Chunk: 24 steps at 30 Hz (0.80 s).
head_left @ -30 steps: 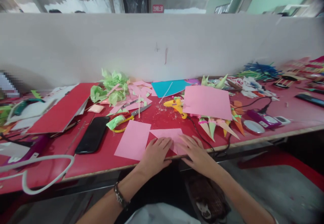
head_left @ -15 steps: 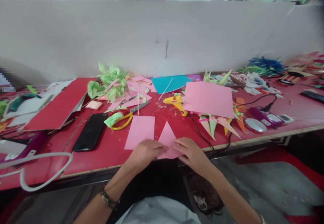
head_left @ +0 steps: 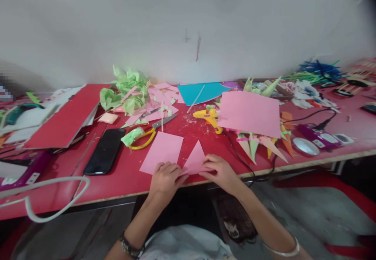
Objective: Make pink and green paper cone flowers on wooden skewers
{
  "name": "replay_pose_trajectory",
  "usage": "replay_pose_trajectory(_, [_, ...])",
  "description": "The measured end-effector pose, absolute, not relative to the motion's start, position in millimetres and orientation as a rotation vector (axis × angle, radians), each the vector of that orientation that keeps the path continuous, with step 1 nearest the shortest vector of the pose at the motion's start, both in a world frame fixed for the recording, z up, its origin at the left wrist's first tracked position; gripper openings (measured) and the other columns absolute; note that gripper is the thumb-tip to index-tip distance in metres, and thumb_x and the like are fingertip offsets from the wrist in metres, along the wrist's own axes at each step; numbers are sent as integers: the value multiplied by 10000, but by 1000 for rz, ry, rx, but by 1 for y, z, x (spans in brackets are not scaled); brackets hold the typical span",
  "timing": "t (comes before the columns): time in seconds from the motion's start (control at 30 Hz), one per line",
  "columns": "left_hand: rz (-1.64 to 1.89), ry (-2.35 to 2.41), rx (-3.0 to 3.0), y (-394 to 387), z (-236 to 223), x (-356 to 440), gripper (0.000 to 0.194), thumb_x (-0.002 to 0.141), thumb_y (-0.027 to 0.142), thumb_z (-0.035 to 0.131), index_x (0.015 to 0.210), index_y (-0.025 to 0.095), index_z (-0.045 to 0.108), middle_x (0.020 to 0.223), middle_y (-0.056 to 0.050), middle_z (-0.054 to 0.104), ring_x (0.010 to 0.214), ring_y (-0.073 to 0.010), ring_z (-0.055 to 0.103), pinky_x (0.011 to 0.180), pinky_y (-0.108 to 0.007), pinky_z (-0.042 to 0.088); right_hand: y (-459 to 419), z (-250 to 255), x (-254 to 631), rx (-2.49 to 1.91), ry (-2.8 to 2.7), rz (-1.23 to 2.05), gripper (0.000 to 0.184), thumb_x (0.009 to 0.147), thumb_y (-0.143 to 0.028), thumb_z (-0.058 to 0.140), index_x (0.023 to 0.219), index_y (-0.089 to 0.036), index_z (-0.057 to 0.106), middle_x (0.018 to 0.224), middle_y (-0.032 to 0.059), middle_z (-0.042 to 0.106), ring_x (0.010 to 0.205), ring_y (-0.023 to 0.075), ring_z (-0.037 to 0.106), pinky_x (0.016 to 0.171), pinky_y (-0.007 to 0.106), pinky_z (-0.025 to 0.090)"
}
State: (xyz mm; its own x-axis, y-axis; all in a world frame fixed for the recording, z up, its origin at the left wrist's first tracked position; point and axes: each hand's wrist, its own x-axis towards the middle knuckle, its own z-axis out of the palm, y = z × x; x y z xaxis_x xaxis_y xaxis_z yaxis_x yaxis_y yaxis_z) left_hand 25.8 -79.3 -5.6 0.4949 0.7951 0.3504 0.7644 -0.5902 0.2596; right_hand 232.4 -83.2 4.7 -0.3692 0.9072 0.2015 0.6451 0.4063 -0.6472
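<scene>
A folded pink paper (head_left: 194, 157) with a pointed top lies at the table's front edge between my two hands. My left hand (head_left: 167, 178) pinches its lower left edge between thumb and fingers. On the lower right side my right hand (head_left: 220, 172) grips the same paper, fingers bent over it. Beside it a flat pink sheet (head_left: 164, 150) lies on the table, its lower corner partly under my left hand. Yellow-handled scissors (head_left: 143, 138) rest behind that sheet, their blades pointing to the back right.
On the red table (head_left: 132, 181) lie a black phone (head_left: 104, 152), a yellow glue gun (head_left: 208, 119), a larger pink sheet (head_left: 249, 113) over paper cones (head_left: 254, 146), green crumpled paper (head_left: 132, 91), a red board (head_left: 64, 117) and a blue sheet (head_left: 199, 92). A white cable (head_left: 58, 179) loops at left.
The folded paper has tilted, its tip leaning further right. My left hand has shifted slightly and the flat pink sheet beside it has turned a little. The view has dipped downward.
</scene>
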Motion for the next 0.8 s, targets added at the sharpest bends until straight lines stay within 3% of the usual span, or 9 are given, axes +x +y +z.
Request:
replay_pose_trajectory(0.3, [472,1618,2553,-74,-7,29,228,812,306,493,644,175,573,640,-6,602,633,-152,551,656,-298,364,-79,-5,224,-1592,-2077,465,257,801,-322,491,596,-171,460,648,-1,461,619,124,439,584,232,346])
replay_pose_trajectory(0.4, [398,1638,2509,-73,-5,30,145,811,265,491,890,193,589,783,-15,641,714,-158,572,700,-306,372,-79,-9,221,-1628,-2116,323,257,819,-305,459,599,-179,414,635,-6,433,612,127,410,585,237,329])
replay_pose_trajectory(0.5, [422,1635,2608,-73,0,28,370,795,210,502,1163,238,469,1050,-54,594,882,-176,547,761,-320,361,-79,-11,220,-1625,-2143,268,256,827,-296,443,602,-182,401,641,-2,434,615,130,404,593,240,325])
replay_pose_trajectory(0.63, [311,1184,3039,-73,9,22,396,834,139,412,1177,331,456,1200,-2,518,1000,-159,482,819,-311,319,-79,-10,221,-1622,-2172,249,261,835,-294,425,601,-182,404,644,1,442,616,132,408,601,244,326])
replay_pose_trajectory(0.8, [141,839,3215,-72,15,8,390,889,128,258,1219,247,426,1126,10,574,1015,-104,475,851,-264,292,-78,-10,221,-1642,-2197,229,256,846,-300,400,623,-179,437,663,12,474,625,141,430,601,258,339])
